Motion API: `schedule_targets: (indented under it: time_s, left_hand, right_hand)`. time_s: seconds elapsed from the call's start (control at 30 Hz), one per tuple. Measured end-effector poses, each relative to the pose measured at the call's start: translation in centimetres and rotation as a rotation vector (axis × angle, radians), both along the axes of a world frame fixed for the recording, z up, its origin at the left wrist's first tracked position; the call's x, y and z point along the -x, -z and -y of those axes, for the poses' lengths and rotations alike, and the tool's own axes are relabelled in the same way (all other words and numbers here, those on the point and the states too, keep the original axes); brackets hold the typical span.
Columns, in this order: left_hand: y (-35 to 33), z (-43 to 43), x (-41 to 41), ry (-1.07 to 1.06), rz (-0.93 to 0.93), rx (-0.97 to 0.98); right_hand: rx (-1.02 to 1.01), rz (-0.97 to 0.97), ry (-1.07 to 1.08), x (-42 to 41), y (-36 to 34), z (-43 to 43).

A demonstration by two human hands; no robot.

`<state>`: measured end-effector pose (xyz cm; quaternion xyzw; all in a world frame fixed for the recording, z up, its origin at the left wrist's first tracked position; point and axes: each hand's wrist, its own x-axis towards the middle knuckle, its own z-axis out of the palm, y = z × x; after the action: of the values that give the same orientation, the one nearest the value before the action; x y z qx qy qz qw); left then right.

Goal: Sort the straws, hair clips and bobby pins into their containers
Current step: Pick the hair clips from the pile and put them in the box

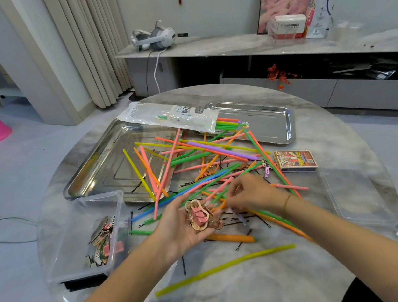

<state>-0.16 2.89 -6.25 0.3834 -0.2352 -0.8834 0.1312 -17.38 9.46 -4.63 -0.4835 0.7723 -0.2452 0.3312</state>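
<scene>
My left hand (pixel 185 225) lies palm up over the table and cups a small heap of hair clips (pixel 199 217), pink and tan ones. My right hand (pixel 250 194) hovers just to its right with fingers curled, pinching something small and pale that is blurred. Coloured straws (pixel 209 159) lie scattered across the table's middle. Black bobby pins (pixel 239 219) lie loose under and around both hands. A clear plastic box (pixel 99 207) at the left holds several hair clips.
Two steel trays sit behind the pile: a large one (pixel 109 167) at the left, a smaller one (pixel 270 121) at the right. A plastic straw bag (pixel 170 116) lies across them. A card box (pixel 295 161) and a clear lid (pixel 355 196) are at the right.
</scene>
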Motion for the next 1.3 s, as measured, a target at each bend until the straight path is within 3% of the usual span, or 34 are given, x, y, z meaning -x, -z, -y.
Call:
schedule_targets:
  time_s: [0.23, 0.43, 0.6, 0.77, 0.83, 0.9, 0.97, 1.13, 1.3]
  left_hand:
    - [0.0, 0.0, 0.2, 0.006, 0.005, 0.0]
    - [-0.5, -0.7, 0.3, 0.044, -0.057, -0.05]
    - [-1.1, -0.7, 0.2, 0.104, -0.06, -0.07]
    - [-2.1, -1.0, 0.3, 0.086, -0.064, -0.092]
    - [-2.1, -0.9, 0.2, 0.063, -0.049, -0.107]
    - [-2.0, -0.7, 0.1, 0.05, -0.034, -0.119]
    - [-2.0, -0.6, 0.1, 0.044, -0.029, -0.128]
    - [-2.0, -0.8, 0.4, 0.056, -0.039, -0.122]
    - [-2.0, -0.7, 0.2, 0.052, -0.045, -0.13]
  right_hand:
    - [0.116, 0.751, 0.055, 0.3, -2.5, -0.3]
    - [0.151, 0.872, -0.05, -1.2, -2.5, 0.1]
    - [0.176, 0.481, -0.148, -1.3, -1.3, 0.0]
    - [0.347, 0.27, -0.068, -1.2, -0.8, 0.6]
    - [0.341, -0.017, -0.01, -0.1, -0.4, 0.8]
    - [0.222, -0.453, 0.031, 1.6, 0.2, 0.6]
    - [0.102, -0.712, 0.065, 2.7, 0.6, 0.1]
    - [-0.112, -0.982, -0.014, 3.2, 1.0, -0.1]
    - [-0.157, -0.936, -0.033, 4.4, 1.8, 0.2]
